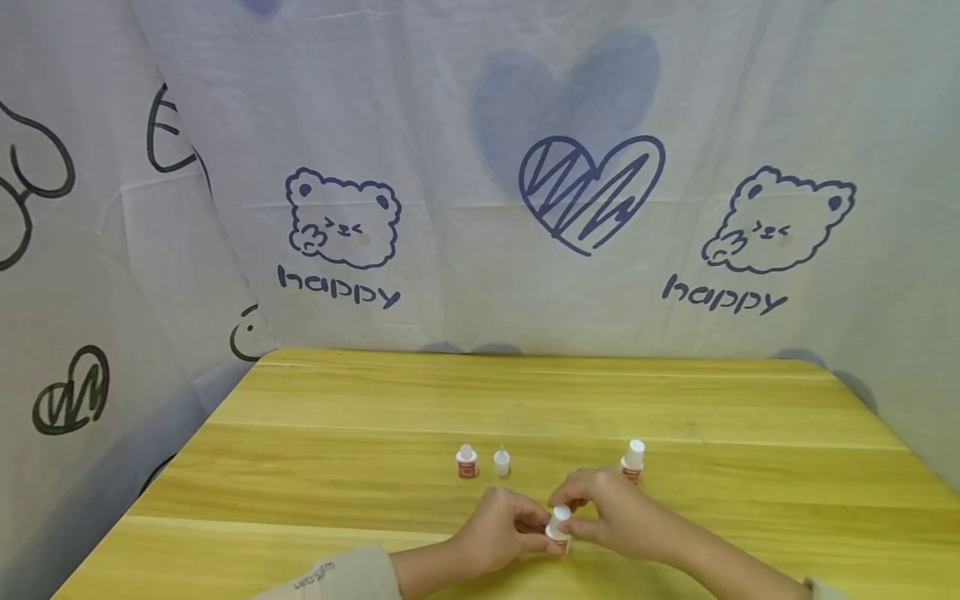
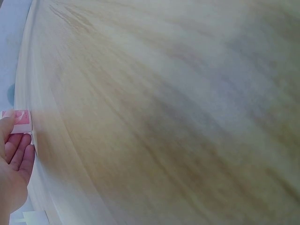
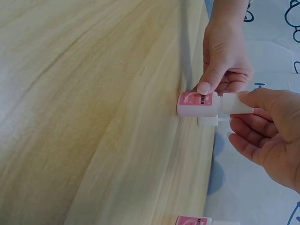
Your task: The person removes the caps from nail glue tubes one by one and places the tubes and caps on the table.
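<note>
A small bottle with a pink label (image 3: 198, 99) and a tall white cap (image 1: 559, 518) stands near the front of the table. My left hand (image 1: 498, 535) grips its body, the thumb lying on the label in the right wrist view. From the other side, my right hand (image 1: 626, 515) pinches the white cap between thumb and fingers. The cap still sits on the bottle's neck; whether it is loose I cannot tell. In the left wrist view, the left hand (image 2: 16, 159) shows at the left edge with part of the label.
Behind the hands, an uncapped bottle (image 1: 467, 463) stands beside a loose white cap (image 1: 502, 462), its thin tip pointing up. A capped bottle (image 1: 633, 460) stands past the right hand. The wooden table (image 1: 337, 400) ends at a hanging printed cloth (image 1: 450, 250).
</note>
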The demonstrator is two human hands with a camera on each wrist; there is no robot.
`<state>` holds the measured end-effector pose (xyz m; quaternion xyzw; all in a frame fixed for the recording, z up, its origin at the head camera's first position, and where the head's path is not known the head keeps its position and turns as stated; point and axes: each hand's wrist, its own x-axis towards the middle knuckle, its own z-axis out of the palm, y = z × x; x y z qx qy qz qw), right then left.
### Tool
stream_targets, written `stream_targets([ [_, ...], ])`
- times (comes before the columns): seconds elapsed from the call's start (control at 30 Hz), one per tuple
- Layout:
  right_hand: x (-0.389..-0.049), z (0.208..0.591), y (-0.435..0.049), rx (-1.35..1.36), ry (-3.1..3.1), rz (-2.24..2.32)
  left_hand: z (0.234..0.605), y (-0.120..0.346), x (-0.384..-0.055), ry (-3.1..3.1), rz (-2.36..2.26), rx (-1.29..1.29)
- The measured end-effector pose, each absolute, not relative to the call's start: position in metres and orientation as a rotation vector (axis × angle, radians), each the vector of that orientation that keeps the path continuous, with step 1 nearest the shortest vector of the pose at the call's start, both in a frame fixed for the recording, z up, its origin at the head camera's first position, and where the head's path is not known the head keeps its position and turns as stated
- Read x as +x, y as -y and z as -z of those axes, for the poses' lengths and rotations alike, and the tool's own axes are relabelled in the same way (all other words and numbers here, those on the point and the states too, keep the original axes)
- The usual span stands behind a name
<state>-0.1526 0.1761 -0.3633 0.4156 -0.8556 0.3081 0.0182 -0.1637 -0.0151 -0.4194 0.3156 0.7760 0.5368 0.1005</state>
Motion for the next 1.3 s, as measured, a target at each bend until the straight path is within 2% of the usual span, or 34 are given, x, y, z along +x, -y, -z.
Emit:
stream_targets([
  [0.47, -0.153, 0.366, -0.174, 1.163, 2.725, -1.069, 0.420, 0.015, -0.164, -2.310, -1.587, 0.934],
  [1.3, -0.155, 0.349, -0.172, 1.257, 2.803, -0.924, 0.418, 0.016, -0.164, -2.281, -1.609, 0.936],
])
